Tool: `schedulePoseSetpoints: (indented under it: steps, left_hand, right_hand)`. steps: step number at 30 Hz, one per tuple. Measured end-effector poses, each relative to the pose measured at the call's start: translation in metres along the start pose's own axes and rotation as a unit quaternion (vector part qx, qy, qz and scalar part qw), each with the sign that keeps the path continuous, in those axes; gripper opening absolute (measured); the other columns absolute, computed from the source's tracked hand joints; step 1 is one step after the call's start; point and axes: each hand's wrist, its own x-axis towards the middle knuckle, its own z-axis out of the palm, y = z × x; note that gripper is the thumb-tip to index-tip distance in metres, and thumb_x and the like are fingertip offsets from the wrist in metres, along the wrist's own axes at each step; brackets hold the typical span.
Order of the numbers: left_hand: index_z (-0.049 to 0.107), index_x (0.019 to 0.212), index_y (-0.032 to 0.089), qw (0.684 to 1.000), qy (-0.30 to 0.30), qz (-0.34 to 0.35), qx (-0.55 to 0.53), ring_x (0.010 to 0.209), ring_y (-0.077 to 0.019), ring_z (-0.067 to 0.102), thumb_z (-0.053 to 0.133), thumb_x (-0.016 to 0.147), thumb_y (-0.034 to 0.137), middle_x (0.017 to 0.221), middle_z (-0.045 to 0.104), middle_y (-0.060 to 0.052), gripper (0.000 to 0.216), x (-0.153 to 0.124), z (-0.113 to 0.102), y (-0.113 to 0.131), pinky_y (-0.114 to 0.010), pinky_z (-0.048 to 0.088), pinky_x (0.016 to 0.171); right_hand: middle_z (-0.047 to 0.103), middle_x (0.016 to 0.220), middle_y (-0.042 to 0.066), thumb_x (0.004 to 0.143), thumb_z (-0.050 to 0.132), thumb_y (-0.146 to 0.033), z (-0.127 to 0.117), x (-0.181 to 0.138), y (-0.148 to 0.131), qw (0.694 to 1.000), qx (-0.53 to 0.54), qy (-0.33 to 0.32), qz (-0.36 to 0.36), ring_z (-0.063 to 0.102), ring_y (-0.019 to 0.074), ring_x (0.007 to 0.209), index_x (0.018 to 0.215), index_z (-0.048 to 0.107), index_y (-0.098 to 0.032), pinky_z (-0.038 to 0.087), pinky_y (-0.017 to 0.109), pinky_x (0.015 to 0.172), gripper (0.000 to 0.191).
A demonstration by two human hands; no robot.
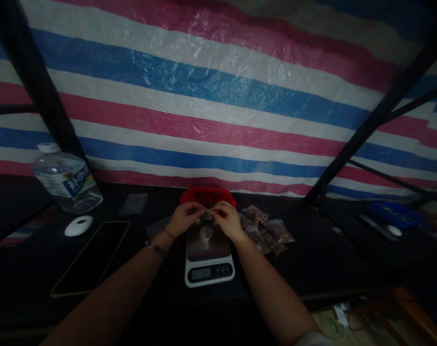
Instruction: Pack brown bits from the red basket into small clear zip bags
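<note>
My left hand [184,219] and my right hand [227,219] meet above the far end of a white kitchen scale [210,275]. Both are closed, fingertips pinching opposite sides of a small plastic bag [207,216] with some brownish contents, mostly hidden by the fingers. On the scale's dark plate stands a small clear cup [206,234]. Just behind my hands is a red bowl [208,194], its contents too dark to make out. Several filled zip bags [267,231] of brown bits lie in a pile to the right of my right hand.
Left of my arm are a dark phone [92,259], a white mouse [79,226], a large water bottle [67,178] and a flat clear bag [133,204]. Black metal posts [355,139] frame the striped sheet [204,120] behind the black table. A blue item [394,215] lies far right.
</note>
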Motion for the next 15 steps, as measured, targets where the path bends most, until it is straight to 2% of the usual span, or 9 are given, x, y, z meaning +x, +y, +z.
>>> schedulePoseSetpoints:
  steps: [8,15]
  left_hand:
    - [0.068,0.083,0.017,0.994,-0.008,0.061,0.086,0.084,-0.0183,0.065,0.062,0.077,0.035,0.090,0.070,-0.007,0.020,-0.0015,-0.0002,-0.0024,-0.030,0.052,0.079]
    - [0.069,0.080,0.018,0.989,-0.027,0.099,0.107,0.087,-0.0188,0.065,0.061,0.079,0.031,0.092,0.071,-0.008,0.016,-0.0032,0.0020,0.0071,-0.031,0.051,0.082]
  right_hand:
    - [0.062,0.076,0.003,0.076,0.061,-0.019,0.0001,-0.0006,-0.0050,1.000,-0.011,-0.012,0.007,0.059,0.0152,0.076,0.072,0.067,-0.020,0.049,0.026,0.069,0.007]
    - [0.062,0.078,0.003,0.077,0.061,-0.019,0.0032,-0.0028,-0.0044,1.000,-0.002,-0.021,-0.018,0.060,0.0153,0.076,0.072,0.067,-0.020,0.049,0.026,0.067,0.007]
